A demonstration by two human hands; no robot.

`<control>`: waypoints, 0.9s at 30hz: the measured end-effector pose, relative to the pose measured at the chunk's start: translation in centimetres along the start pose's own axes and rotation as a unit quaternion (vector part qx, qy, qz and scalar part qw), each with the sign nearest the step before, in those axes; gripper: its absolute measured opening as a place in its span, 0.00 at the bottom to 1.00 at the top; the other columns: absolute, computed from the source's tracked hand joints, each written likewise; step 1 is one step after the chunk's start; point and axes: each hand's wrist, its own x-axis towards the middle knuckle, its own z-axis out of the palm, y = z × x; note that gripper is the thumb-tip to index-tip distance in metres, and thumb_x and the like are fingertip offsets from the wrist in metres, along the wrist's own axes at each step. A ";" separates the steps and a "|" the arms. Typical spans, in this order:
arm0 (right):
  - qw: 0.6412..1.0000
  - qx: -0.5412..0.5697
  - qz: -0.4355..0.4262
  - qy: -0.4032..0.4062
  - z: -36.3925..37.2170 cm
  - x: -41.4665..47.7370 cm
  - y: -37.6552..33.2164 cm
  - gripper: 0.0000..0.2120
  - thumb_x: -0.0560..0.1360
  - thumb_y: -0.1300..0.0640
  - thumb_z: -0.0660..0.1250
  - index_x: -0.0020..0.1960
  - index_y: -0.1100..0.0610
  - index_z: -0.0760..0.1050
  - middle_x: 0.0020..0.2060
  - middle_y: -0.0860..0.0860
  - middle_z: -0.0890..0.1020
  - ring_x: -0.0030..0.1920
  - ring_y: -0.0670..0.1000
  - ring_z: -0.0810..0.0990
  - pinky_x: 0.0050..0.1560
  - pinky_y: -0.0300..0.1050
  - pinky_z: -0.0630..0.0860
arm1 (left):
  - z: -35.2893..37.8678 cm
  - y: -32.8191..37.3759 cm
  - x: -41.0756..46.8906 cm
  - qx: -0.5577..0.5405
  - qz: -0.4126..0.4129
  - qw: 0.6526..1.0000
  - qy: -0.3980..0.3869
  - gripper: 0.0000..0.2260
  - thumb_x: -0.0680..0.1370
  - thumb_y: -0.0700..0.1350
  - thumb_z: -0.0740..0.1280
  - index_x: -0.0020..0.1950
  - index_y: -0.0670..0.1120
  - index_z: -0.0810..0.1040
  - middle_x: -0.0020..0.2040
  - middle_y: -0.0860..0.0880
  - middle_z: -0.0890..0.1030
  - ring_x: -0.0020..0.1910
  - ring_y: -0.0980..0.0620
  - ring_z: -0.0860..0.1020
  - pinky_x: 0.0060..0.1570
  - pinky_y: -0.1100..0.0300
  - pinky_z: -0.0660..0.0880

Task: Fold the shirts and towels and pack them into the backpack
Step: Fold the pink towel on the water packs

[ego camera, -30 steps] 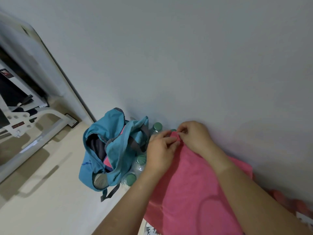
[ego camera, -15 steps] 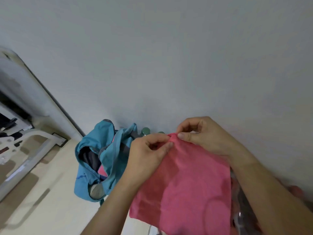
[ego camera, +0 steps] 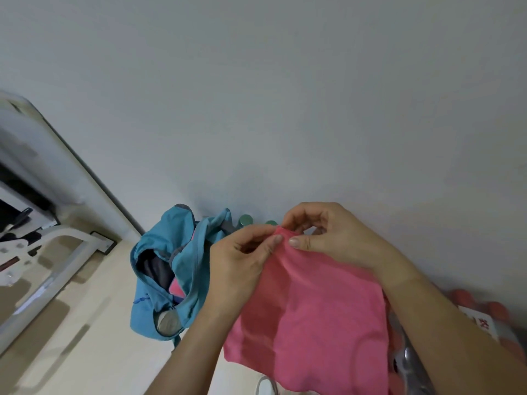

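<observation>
If the pinch slips: the pink cloth (ego camera: 313, 317) would probably drop open and need folding again, since it hangs in the air from one small bunched corner.
Cause of a slip: both grips sit on that same top corner, so nothing steadies the loose lower edge.
Second risk: the backpack (ego camera: 182, 263) slumps on the floor with its mouth half collapsed, so a loosely folded piece could catch on the rim or go in crumpled.
Left hand (ego camera: 242, 260): narrow, with thumb and forefinger pinching the cloth's top corner and the other fingers curled under.
Right hand (ego camera: 333, 235): narrow as well, thumb and forefinger pinching the same corner just beside the left fingertips; the remaining fingers arch above it.
Cloth: held up in front of the person, just right of the backpack; I cannot tell whether it is a shirt or a towel.
Backpack: blue, by the wall, open, with something pink already inside.
Nearby: green bottle caps (ego camera: 245, 220) behind the backpack.
</observation>
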 end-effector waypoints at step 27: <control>0.944 -0.237 0.227 -0.035 -8.9 -9.1 4.5 0.07 0.69 0.54 0.76 0.40 0.57 0.81 0.33 0.49 0.83 0.32 0.44 0.78 0.37 0.41 0.75 | -2.0 1.9 1.7 0.012 0.021 0.998 0.065 0.12 0.76 0.36 0.68 0.47 0.53 0.83 0.43 0.55 0.83 0.44 0.60 0.80 0.46 0.70 0.74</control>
